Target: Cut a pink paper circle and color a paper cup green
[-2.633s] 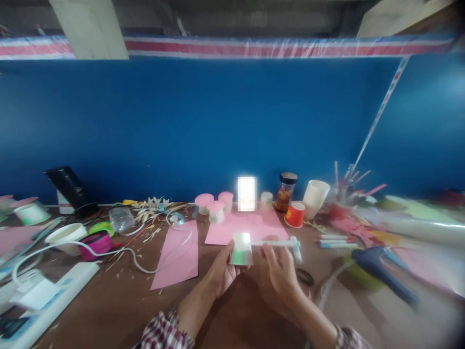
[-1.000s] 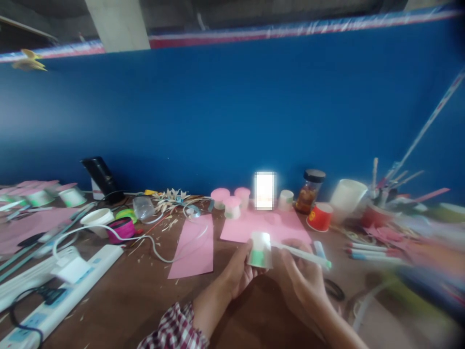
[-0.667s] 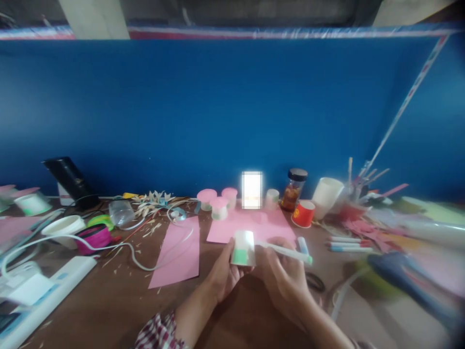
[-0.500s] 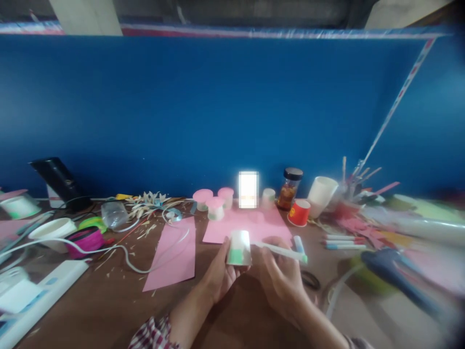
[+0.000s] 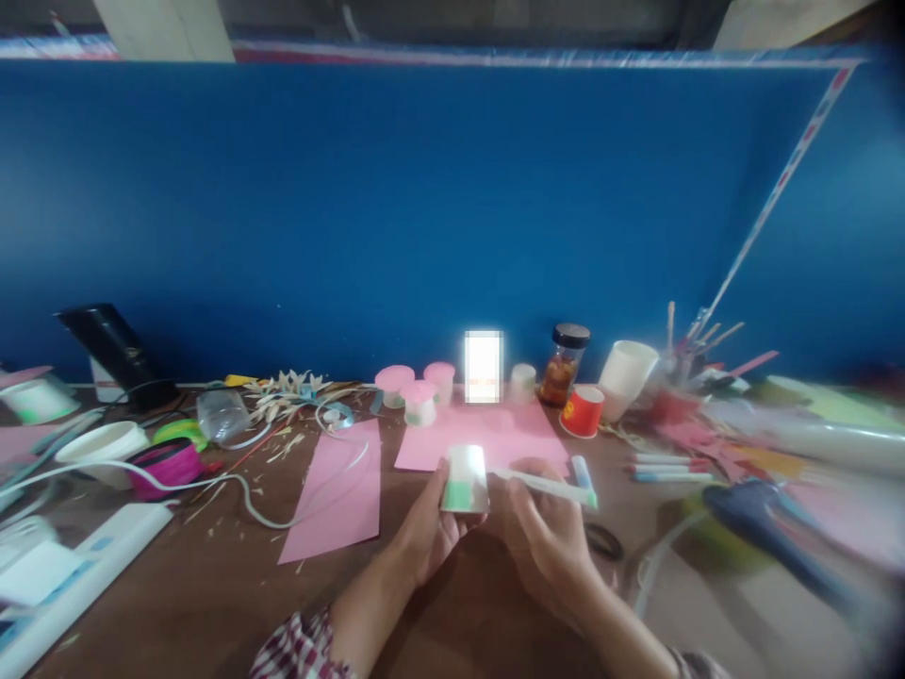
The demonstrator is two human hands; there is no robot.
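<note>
My left hand [image 5: 428, 533] is closed round a small white paper cup [image 5: 465, 479], held upside down above the table. A green patch covers the lower part of the cup's side. In my closed right hand [image 5: 543, 523] is a slim white marker [image 5: 555, 485] with a green end pointing right. Its other end points at the cup, with a small gap seeming to lie between them. Beyond both hands lies a pink paper sheet [image 5: 481, 437], and a pale blue-and-green pen or cap [image 5: 582, 473] rests by its right corner.
Several cups with pink paper tops [image 5: 420, 404] stand behind the sheet. Rightward are a red cup [image 5: 582, 412], a lidded jar [image 5: 564, 365], a tall white cup [image 5: 626, 379] and several markers [image 5: 670, 468]. A white cable [image 5: 247, 500] and power strip [image 5: 85, 585] lie left.
</note>
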